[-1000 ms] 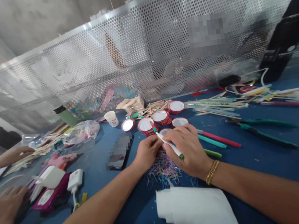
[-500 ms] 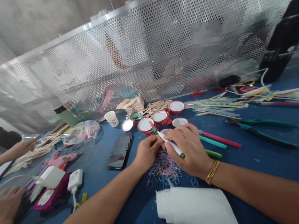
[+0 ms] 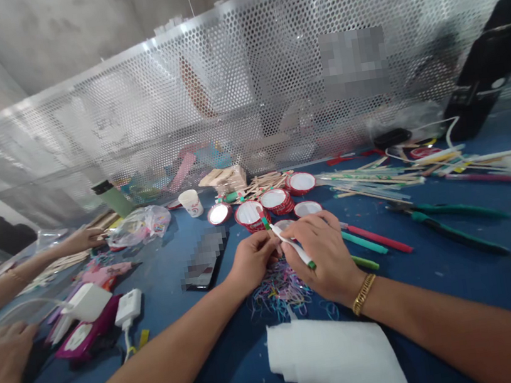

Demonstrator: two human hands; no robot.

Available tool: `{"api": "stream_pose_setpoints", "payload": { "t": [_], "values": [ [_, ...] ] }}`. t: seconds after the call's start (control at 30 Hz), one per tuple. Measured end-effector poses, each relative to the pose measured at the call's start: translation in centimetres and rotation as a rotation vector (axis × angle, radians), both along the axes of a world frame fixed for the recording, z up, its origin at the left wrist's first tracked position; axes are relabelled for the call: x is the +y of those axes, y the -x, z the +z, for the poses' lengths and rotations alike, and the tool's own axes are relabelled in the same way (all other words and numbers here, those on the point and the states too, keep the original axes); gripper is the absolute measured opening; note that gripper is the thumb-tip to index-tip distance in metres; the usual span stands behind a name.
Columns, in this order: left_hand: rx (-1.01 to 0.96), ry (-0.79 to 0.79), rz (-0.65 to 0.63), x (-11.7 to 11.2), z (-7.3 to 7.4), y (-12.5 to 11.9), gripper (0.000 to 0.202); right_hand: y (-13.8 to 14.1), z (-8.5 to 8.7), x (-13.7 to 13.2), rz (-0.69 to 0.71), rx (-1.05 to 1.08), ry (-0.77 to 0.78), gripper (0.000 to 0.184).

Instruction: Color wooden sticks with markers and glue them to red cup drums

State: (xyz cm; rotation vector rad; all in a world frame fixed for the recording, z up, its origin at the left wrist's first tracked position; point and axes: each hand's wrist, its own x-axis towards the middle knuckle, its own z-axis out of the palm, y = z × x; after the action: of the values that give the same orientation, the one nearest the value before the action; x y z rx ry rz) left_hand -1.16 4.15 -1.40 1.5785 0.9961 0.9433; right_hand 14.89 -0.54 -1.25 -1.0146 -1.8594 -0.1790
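Note:
My right hand (image 3: pixel 318 247) is closed round a slim white marker (image 3: pixel 297 251) with green ends, which slants up and to the left. My left hand (image 3: pixel 253 259) is closed in a pinch beside it, fingertips almost meeting those of my right hand. What the left fingers hold is hidden. Under both hands lies a loose heap of thin coloured bands (image 3: pixel 279 293). Just beyond them stand several red-rimmed round tins with pale tops (image 3: pixel 275 199). A folded white cloth or tissue (image 3: pixel 330 355) lies in front, nearest to me.
Left of my hands lies a phone (image 3: pixel 205 259), with a paper cup (image 3: pixel 191 204) behind it. Coloured pens (image 3: pixel 376 238) and green-handled pliers (image 3: pixel 460 229) lie to the right. A co-worker's hand (image 3: pixel 82 239) reaches in from the left. A perforated metal screen (image 3: pixel 268 82) closes the back.
The co-worker's far hand has moved right, toward the plastic bag, and another hand at the left edge has shifted slightly. My own hands and the marker stay almost in place.

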Motion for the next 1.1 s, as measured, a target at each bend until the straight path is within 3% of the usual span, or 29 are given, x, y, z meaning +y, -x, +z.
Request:
{"api": "stream_pose_setpoints", "payload": {
  "t": [1.1],
  "values": [
    [0.017,0.000,0.001,0.21,-0.31,0.11,0.045,-0.01,-0.22,0.17,-0.009,0.005,-0.005,0.008]
  ]
}}
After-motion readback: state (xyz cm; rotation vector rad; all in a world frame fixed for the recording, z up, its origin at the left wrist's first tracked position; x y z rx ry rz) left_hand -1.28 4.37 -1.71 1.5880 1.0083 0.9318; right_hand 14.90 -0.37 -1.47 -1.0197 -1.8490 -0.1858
